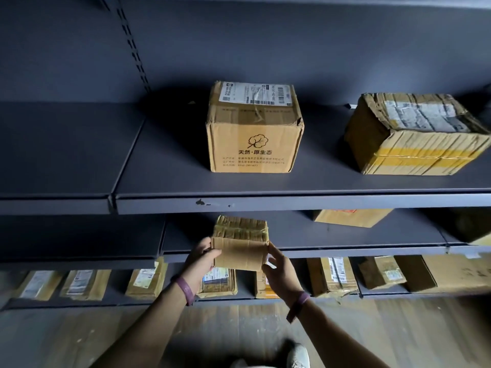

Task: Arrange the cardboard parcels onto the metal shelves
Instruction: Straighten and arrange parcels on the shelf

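Observation:
A small taped cardboard parcel [240, 243] sits at the front edge of the middle metal shelf [345, 252], part of it over the edge. My left hand [202, 257] grips its left side and my right hand [279, 269] presses its right side. On the upper shelf [292, 201] stand a cube-shaped box with a leaf logo [253, 134] and a crumpled box with yellow tape [414, 136] to its right. Another parcel [350, 217] lies further back on the middle shelf, half hidden by the upper shelf.
The bottom shelf [305, 300] holds several flat and boxy parcels in a row, such as one at the left [144, 280] and one at the right [332, 276]. A wooden floor [385, 330] lies below. My shoe [299, 355] shows near the bottom edge.

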Available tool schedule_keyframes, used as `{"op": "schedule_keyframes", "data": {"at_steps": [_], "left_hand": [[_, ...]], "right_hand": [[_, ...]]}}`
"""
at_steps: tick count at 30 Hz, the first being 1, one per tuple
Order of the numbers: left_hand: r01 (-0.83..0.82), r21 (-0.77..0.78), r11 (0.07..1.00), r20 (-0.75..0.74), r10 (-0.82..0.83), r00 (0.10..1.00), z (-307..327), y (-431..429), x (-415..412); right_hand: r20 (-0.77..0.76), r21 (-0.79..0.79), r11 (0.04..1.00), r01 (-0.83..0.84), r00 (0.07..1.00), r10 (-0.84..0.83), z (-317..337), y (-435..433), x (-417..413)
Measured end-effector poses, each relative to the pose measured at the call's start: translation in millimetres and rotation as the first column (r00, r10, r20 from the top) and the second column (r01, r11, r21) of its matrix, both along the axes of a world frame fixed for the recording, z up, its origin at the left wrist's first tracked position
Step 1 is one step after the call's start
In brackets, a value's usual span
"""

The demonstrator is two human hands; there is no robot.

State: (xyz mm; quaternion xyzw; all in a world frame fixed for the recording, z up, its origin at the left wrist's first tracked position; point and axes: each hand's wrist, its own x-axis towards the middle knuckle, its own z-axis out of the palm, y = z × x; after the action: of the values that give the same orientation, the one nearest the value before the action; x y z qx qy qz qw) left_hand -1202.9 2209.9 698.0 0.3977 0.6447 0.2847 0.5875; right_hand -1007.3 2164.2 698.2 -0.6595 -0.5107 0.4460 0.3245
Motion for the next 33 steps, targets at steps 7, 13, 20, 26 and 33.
{"op": "schedule_keyframes", "data": {"at_steps": [7,13,20,26,33], "left_hand": [[-0.188,-0.041,0.981,0.064,0.191,0.980,10.7,-5.4,-10.6],[-0.286,-0.083,0.955,0.105,0.293,0.950,12.4,0.0,-12.7],[-0.225,0.005,0.974,0.088,0.224,0.971,24.3,-5.1,-16.6],[-0.279,0.020,0.960,0.125,0.274,0.954,31.8,-3.9,-21.4],[-0.223,-0.082,0.971,0.259,0.237,0.936,33.9,-13.2,-19.4]], "right_hand": [[0.133,0.342,0.936,-0.080,0.990,0.036,44.4,-30.6,-18.0],[0.277,0.430,0.855,-0.289,0.944,0.179,61.6,-42.1,-29.2],[-0.158,0.261,0.965,-0.020,0.985,0.063,61.5,-30.0,-6.9],[-0.254,0.082,0.988,0.128,0.962,-0.104,46.2,-14.0,10.3],[-0.355,-0.001,0.985,0.174,0.921,-0.163,40.6,-14.2,9.8]]}}
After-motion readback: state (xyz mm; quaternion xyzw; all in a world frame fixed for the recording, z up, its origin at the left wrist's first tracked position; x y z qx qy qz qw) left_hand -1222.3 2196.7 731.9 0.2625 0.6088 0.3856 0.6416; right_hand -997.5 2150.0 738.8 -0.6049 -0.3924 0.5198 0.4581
